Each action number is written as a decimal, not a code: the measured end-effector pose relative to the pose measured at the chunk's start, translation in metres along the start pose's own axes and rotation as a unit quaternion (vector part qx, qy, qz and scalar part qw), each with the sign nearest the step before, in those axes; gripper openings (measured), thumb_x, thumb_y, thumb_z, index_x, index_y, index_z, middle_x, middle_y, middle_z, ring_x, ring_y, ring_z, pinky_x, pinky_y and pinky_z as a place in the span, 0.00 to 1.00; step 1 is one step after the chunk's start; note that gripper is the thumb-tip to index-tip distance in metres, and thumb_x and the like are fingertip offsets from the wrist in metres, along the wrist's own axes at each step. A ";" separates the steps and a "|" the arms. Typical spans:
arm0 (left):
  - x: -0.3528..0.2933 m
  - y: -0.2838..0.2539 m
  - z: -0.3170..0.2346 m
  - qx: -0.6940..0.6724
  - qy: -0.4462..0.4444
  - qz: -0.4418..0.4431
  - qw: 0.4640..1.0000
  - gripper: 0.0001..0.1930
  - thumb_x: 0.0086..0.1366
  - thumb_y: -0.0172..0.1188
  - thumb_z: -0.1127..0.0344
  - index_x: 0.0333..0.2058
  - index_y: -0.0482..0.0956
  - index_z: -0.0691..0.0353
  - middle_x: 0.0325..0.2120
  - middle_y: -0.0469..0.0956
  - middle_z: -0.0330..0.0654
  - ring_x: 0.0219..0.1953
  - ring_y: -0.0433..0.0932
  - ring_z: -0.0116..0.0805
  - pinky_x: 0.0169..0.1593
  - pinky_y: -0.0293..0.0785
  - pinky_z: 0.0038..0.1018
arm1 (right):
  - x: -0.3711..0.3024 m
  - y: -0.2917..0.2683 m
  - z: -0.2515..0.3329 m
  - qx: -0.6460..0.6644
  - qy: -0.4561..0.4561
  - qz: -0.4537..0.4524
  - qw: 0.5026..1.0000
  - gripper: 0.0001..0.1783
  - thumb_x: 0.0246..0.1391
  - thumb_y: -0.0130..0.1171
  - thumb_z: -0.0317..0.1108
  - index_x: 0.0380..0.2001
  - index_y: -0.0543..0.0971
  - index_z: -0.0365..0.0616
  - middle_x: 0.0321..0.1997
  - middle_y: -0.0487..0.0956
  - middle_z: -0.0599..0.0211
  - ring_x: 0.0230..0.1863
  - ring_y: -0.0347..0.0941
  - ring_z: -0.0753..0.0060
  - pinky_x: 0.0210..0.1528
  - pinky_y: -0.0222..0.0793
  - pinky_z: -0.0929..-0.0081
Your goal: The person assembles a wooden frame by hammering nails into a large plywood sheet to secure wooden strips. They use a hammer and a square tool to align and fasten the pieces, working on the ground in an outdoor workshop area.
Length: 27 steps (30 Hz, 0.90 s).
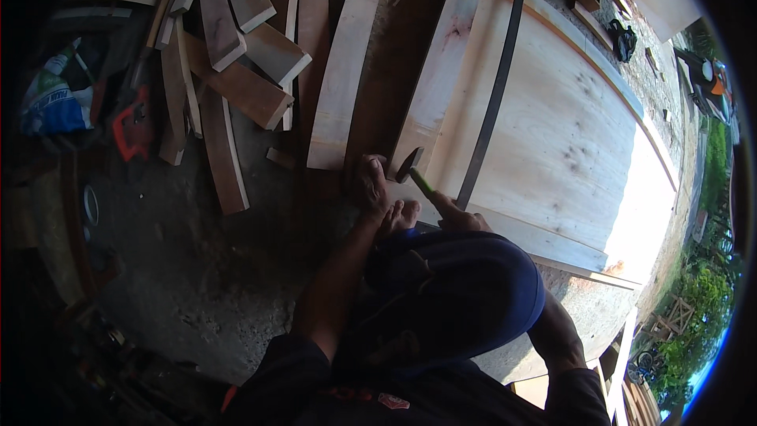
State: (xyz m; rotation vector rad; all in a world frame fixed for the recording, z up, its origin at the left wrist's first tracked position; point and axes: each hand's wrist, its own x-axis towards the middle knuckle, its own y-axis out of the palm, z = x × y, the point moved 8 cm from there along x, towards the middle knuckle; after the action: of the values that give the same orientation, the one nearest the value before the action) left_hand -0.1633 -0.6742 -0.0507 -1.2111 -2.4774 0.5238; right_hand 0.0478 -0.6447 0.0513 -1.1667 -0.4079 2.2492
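My right hand (461, 217) grips the green handle of a hammer (423, 182). The dark hammer head rests over or just above the near end of a pale wooden plank (443, 71). My left hand (373, 183) is closed beside that same end, left of the hammer head; what its fingers hold is hidden. The plank lies along the left side of a large wooden panel (564, 122) edged with strips. My bare foot (402, 215) is between my hands, close to the panel's near corner.
A long dark metal bar (498, 87) lies across the panel. Left of it is another pale board (348, 63), then a heap of short planks (236, 47). A red-handled saw (132, 125) and a blue-and-white bag (59, 106) are at far left. My bent knee (465, 288) blocks the near middle.
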 end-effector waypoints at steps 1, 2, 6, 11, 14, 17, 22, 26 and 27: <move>0.003 0.005 0.001 0.012 0.002 0.005 1.000 0.21 0.80 0.38 0.57 0.38 0.79 0.61 0.35 0.80 0.46 0.41 0.77 0.44 0.49 0.72 0.38 | 0.004 -0.015 0.001 0.010 -0.054 -0.065 0.996 0.35 0.65 0.56 0.28 0.74 0.60 0.52 0.44 0.84 0.44 0.41 0.82 0.35 0.40 0.77 0.53; 0.006 -0.007 0.001 0.087 0.025 -0.010 0.996 0.21 0.80 0.39 0.56 0.39 0.79 0.61 0.35 0.79 0.46 0.40 0.78 0.43 0.47 0.73 0.37 | 0.004 -0.025 0.026 0.026 -0.109 -0.105 0.988 0.35 0.65 0.56 0.28 0.74 0.60 0.52 0.44 0.84 0.43 0.40 0.82 0.35 0.39 0.77 0.52; -0.007 -0.001 0.038 -0.023 -0.036 -0.021 0.999 0.22 0.80 0.39 0.54 0.38 0.79 0.61 0.34 0.79 0.45 0.39 0.77 0.41 0.48 0.72 0.35 | -0.006 -0.055 0.055 0.091 -0.012 -0.236 0.967 0.36 0.65 0.57 0.29 0.74 0.60 0.54 0.41 0.82 0.38 0.37 0.81 0.35 0.30 0.74 0.51; -0.007 0.005 0.043 -0.109 -0.042 -0.025 0.993 0.23 0.82 0.37 0.53 0.39 0.76 0.64 0.34 0.76 0.42 0.38 0.74 0.33 0.47 0.71 0.29 | -0.012 -0.001 0.020 -0.008 0.037 -0.002 0.999 0.39 0.64 0.55 0.29 0.75 0.57 0.59 0.36 0.83 0.39 0.42 0.81 0.33 0.36 0.76 0.53; -0.010 -0.010 0.055 -0.114 -0.073 -0.043 0.990 0.22 0.81 0.38 0.55 0.39 0.78 0.62 0.35 0.78 0.47 0.41 0.78 0.43 0.51 0.72 0.35 | -0.010 -0.038 0.083 0.026 -0.041 -0.137 0.989 0.38 0.64 0.58 0.34 0.74 0.60 0.68 0.41 0.84 0.46 0.45 0.84 0.45 0.45 0.79 0.55; -0.006 0.012 0.033 -0.100 -0.095 0.012 0.990 0.21 0.81 0.38 0.56 0.39 0.78 0.63 0.36 0.78 0.47 0.43 0.78 0.42 0.51 0.72 0.35 | -0.010 0.009 0.017 -0.057 0.153 0.036 0.986 0.37 0.65 0.57 0.32 0.74 0.60 0.71 0.46 0.84 0.41 0.46 0.82 0.38 0.45 0.79 0.52; -0.008 0.007 0.035 -0.101 -0.063 -0.004 0.993 0.21 0.81 0.37 0.56 0.40 0.77 0.63 0.38 0.78 0.47 0.44 0.77 0.43 0.51 0.72 0.35 | -0.013 -0.037 0.046 0.068 0.051 -0.172 0.982 0.35 0.65 0.58 0.32 0.73 0.62 0.65 0.33 0.83 0.46 0.40 0.84 0.43 0.38 0.78 0.62; -0.012 0.010 0.048 -0.117 -0.081 0.001 0.990 0.21 0.81 0.38 0.56 0.40 0.77 0.63 0.38 0.78 0.47 0.44 0.77 0.44 0.51 0.72 0.35 | -0.009 0.002 0.015 -0.044 0.073 -0.074 0.994 0.40 0.63 0.58 0.27 0.74 0.60 0.68 0.33 0.82 0.43 0.30 0.83 0.42 0.32 0.77 0.66; -0.006 0.011 0.047 -0.122 -0.082 0.002 0.989 0.21 0.81 0.38 0.56 0.40 0.77 0.63 0.38 0.78 0.47 0.44 0.77 0.44 0.51 0.72 0.35 | -0.009 0.003 0.013 -0.043 0.062 -0.078 0.994 0.38 0.64 0.58 0.30 0.74 0.61 0.68 0.33 0.83 0.45 0.34 0.84 0.44 0.36 0.77 0.65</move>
State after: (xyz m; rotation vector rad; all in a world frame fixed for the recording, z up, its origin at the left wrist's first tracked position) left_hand -0.1733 -0.6808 -0.0974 -1.3105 -2.7437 0.3396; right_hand 0.0401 -0.6529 0.0627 -1.2665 -0.5318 2.0306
